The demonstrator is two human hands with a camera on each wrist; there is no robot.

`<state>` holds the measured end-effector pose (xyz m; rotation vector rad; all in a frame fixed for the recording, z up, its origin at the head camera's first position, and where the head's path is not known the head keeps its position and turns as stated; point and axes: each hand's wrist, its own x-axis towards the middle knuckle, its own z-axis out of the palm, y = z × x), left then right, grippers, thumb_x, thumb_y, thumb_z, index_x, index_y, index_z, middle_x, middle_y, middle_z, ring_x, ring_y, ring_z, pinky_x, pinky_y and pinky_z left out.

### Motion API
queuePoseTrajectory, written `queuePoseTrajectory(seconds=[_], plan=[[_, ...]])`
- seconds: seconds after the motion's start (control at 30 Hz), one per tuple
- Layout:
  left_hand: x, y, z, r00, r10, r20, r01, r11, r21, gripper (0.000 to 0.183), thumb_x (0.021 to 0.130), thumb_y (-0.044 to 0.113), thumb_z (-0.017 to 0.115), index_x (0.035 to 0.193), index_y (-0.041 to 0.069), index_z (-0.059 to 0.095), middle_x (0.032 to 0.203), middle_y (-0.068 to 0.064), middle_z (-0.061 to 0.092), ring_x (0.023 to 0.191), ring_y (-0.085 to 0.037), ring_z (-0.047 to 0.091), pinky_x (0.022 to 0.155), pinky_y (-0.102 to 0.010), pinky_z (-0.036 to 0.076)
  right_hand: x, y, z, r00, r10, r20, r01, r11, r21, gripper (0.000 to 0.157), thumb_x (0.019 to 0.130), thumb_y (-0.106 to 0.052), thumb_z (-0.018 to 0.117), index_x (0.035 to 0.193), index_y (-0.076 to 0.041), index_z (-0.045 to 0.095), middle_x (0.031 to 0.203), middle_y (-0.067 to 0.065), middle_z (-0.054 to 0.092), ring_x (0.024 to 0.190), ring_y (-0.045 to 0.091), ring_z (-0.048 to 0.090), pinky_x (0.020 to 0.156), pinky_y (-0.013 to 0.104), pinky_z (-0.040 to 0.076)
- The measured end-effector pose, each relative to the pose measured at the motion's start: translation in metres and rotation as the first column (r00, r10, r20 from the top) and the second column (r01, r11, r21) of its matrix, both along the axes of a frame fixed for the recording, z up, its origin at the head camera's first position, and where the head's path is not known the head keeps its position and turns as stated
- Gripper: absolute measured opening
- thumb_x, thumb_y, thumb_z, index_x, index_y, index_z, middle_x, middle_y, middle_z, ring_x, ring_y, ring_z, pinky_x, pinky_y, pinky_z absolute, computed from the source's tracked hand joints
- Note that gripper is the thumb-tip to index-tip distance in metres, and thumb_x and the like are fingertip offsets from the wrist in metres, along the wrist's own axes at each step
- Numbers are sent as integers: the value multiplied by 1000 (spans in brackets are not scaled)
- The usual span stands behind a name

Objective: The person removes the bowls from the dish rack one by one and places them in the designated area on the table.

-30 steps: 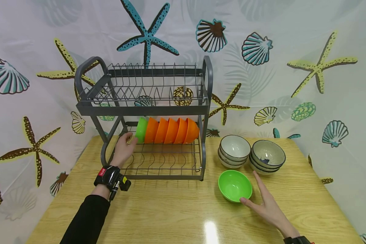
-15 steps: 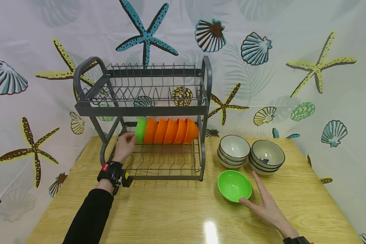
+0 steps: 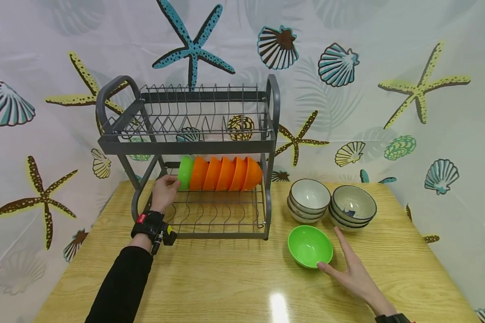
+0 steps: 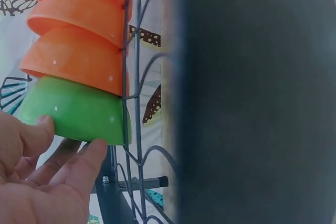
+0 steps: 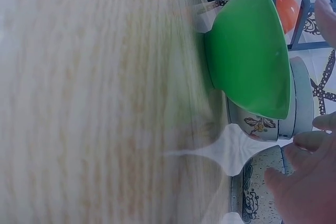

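One green bowl [image 3: 185,174] left of the frame's middle touches your left hand [image 3: 164,194]; can't tell if it's pinched. Lower right, your right hand [image 3: 357,273] spreads wide near a second green bowl [image 3: 309,246].

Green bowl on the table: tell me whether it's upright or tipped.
Upright: in the head view, the green bowl sits mouth up, its inside showing.

Black left sleeve [image 3: 121,282]; black wrist device [image 3: 148,225], red label [image 3: 141,218].
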<state>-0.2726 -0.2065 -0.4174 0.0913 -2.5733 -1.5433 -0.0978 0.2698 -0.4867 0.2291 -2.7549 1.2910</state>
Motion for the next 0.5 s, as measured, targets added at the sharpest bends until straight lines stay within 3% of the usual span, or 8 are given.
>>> queuePoseTrajectory(seconds=[0.27,0.43,0.5], plan=[[-3,-6,-5,999,36,-22,-35,998,48,28,105,6,50,125,-12,56,130,-34,58,115,-46,61,94,-45,58,0,0,-1,1000,5,-8,-6,1000,-8,107,85,-23,80,163,-14,7,166,29,12,146,62,18,107,83,20],[0,-7,-2,1000,24,0,-23,992,120,31,105,7,50,128,-12,55,134,-34,57,123,-46,60,103,-48,55,0,-1,0,1000,1,-13,-1,1000,-1,107,85,-24,80,164,-15,8,166,28,13,146,62,19,107,83,22],[2,-9,-1,1000,19,11,-21,990,139,32,105,8,50,130,-12,54,136,-34,56,125,-45,59,103,-42,56,0,-1,0,1000,-1,-15,1,1000,4,107,85,-24,80,164,-18,8,166,28,14,146,61,20,107,82,23]])
